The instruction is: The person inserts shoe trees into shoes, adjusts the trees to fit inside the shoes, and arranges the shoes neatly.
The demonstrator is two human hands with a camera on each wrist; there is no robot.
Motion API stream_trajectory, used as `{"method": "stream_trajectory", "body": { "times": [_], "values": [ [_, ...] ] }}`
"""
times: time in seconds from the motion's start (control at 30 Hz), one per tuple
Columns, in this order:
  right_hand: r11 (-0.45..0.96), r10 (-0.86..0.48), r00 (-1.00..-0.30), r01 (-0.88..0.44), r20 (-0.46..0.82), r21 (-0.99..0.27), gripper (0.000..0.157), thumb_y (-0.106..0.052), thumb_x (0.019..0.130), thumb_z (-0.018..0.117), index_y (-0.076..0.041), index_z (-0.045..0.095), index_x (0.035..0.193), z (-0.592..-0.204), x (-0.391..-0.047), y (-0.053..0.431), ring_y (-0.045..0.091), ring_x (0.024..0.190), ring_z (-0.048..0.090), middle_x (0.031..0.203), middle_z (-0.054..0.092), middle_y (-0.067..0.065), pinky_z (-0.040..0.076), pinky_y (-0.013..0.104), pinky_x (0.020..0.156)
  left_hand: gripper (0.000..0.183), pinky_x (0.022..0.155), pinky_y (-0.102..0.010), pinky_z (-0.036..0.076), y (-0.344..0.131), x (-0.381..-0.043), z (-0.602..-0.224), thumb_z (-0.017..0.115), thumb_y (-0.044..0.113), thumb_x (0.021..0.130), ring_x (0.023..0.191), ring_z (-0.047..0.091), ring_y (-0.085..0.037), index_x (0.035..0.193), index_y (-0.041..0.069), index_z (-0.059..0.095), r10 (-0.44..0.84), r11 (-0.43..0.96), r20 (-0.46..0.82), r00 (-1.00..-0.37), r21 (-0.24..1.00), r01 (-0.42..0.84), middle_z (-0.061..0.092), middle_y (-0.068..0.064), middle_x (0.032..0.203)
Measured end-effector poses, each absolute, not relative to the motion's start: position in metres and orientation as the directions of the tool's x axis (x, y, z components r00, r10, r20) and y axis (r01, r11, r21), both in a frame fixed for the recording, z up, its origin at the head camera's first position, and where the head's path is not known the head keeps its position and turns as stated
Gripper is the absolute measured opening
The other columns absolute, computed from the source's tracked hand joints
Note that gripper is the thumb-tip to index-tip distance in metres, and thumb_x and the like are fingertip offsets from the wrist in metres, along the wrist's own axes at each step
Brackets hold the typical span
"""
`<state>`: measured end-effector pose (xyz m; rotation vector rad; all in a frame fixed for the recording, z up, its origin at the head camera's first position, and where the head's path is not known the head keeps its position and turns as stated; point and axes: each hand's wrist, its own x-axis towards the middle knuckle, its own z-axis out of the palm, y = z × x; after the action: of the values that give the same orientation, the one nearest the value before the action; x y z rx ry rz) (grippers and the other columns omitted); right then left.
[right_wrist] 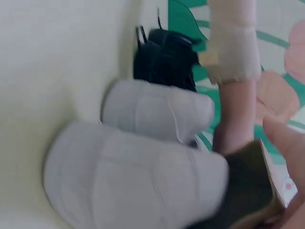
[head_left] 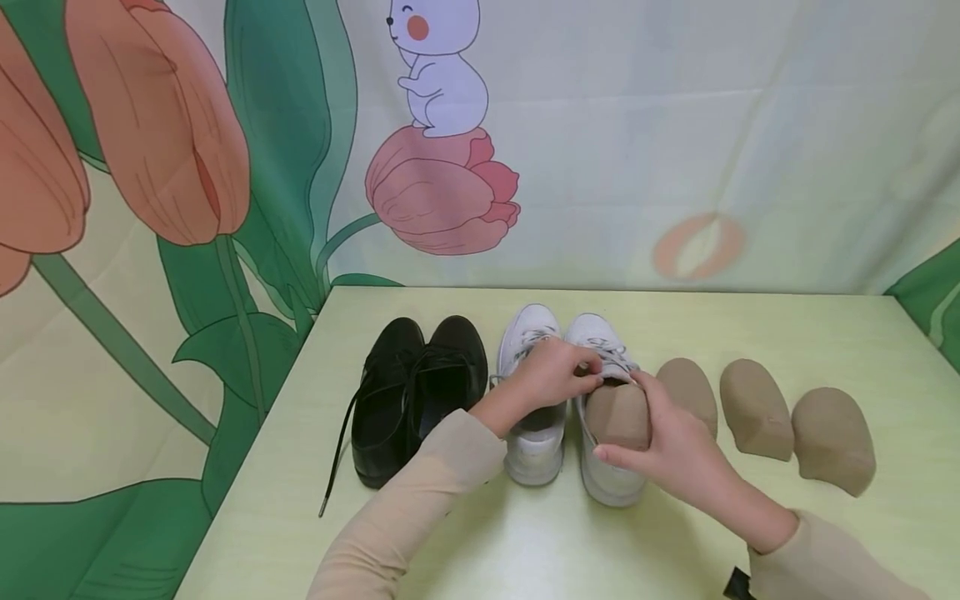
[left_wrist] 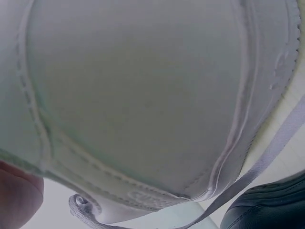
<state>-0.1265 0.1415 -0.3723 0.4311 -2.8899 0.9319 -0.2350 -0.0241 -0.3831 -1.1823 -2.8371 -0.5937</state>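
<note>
In the head view, a tan molded shoe insert sits partly inside the opening of the right-hand white sneaker. My right hand grips this insert, thumb at the heel side and fingers along its right edge. My left hand reaches over the other white sneaker and pinches the tongue at the throat of the right-hand one, near its laces. The right wrist view shows the insert in shadow beside my fingers. A white sneaker's side fills the left wrist view.
Black shoes stand as a pair left of the sneakers, one lace trailing on the table. Three more tan inserts lie to the right, the nearest partly behind my right hand. A printed curtain hangs behind.
</note>
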Motion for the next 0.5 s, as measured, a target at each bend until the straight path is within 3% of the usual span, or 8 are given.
{"method": "stream_trajectory", "body": {
  "times": [0.2, 0.5],
  "values": [
    [0.794, -0.2, -0.948, -0.306, 0.249, -0.526, 0.079, -0.038, 0.07, 0.072, 0.0, 0.034, 0.127, -0.3774, -0.1225, 0.1333, 0.025, 0.077, 0.06, 0.105, 0.057, 0.017, 0.047, 0.034, 0.058, 0.013, 0.058, -0.015, 0.038, -0.0244, -0.2349, -0.3837, 0.056, 0.029, 0.086, 0.062, 0.051, -0.005, 0.087, 0.02, 0.065, 0.679, 0.649, 0.157, -0.717, 0.328, 0.686, 0.065, 0.008, 0.078],
    [0.801, -0.233, -0.936, -0.338, 0.263, -0.495, 0.068, -0.029, 0.069, 0.072, -0.002, 0.037, 0.121, -0.3742, -0.1244, 0.134, 0.022, 0.072, 0.057, 0.098, 0.055, 0.012, 0.045, 0.032, 0.056, 0.012, 0.058, -0.015, 0.037, -0.0251, -0.2349, -0.3835, 0.056, 0.026, 0.086, 0.061, 0.05, -0.006, 0.087, 0.019, 0.065, 0.687, 0.636, 0.169, -0.707, 0.33, 0.697, 0.064, 0.008, 0.076]
  ]
}}
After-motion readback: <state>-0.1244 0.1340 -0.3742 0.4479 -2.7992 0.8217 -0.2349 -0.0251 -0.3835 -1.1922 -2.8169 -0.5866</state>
